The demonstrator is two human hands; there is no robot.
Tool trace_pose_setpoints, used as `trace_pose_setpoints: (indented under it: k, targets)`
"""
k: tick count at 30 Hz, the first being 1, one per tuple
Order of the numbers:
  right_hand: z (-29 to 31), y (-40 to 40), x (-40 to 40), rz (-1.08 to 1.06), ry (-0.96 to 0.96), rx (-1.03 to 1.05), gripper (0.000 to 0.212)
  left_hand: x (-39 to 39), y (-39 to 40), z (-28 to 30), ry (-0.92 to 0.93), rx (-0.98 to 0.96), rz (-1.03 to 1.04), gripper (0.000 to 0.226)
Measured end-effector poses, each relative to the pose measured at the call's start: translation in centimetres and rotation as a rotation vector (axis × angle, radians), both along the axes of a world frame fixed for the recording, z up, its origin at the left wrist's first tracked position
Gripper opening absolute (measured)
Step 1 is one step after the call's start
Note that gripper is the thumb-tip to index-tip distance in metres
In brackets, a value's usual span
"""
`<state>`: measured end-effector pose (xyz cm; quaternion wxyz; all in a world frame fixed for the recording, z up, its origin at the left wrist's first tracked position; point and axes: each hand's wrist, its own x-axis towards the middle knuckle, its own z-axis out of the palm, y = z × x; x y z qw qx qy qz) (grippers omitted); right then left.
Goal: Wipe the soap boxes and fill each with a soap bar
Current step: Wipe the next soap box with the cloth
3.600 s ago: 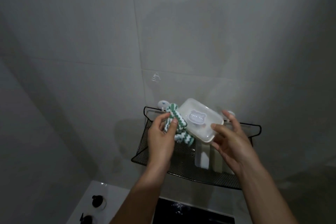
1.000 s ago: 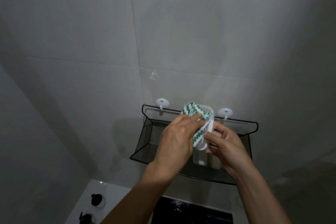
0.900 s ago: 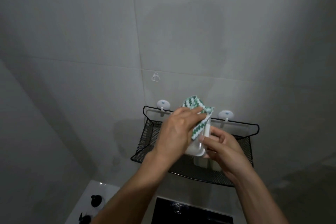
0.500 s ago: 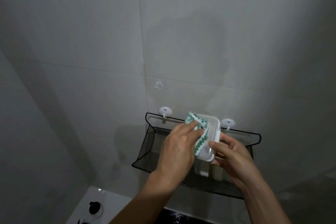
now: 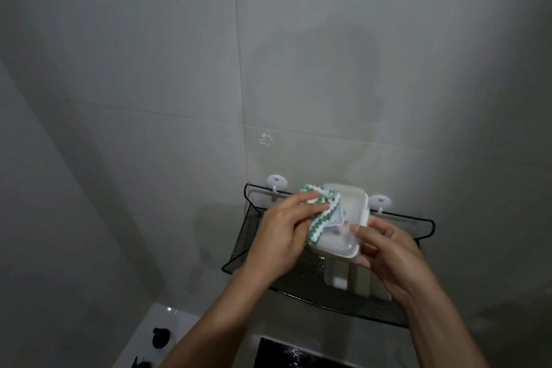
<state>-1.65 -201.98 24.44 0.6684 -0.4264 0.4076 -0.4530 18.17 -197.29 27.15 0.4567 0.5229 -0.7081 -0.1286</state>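
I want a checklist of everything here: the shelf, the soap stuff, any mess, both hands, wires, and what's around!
Surface: black wire-mesh shelf hanging on two white round wall hooks.
Job's things: white plastic soap box held above the shelf; green-and-white zigzag cloth pressed against it; more white boxes stand on the shelf.
Soap bars: nothing seen.
Clutter: nothing seen.
Hands: left hand grips the cloth; right hand grips the soap box.
Cables: nothing seen.
Surroundings: grey tiled wall; white appliance top with black knobs below.
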Motion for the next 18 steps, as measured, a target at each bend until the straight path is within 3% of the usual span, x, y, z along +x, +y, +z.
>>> trace_pose_setpoints:
  k: [4, 9, 13, 18]
  targets:
    - [0.4, -0.4, -0.4, -0.066, -0.016, 0.035, 0.061, -0.3, 1.6, -2.1, -0.046, -0.006, -0.067, 0.053]
    - [0.6, -0.2, 0.5, -0.107, 0.03, 0.015, 0.077, -0.9, 1.8, -4.3, -0.282, -0.034, 0.022, 0.074]
    - [0.6, 0.3, 1.2, -0.078, 0.077, -0.046, 0.07, -0.7, 1.1, -4.2, -0.296, -0.082, 0.1, 0.073]
    - [0.7, 0.3, 1.3, -0.091, 0.108, -0.042, 0.056, 0.6, 0.3, -2.7, -0.185, -0.07, 0.003, 0.058]
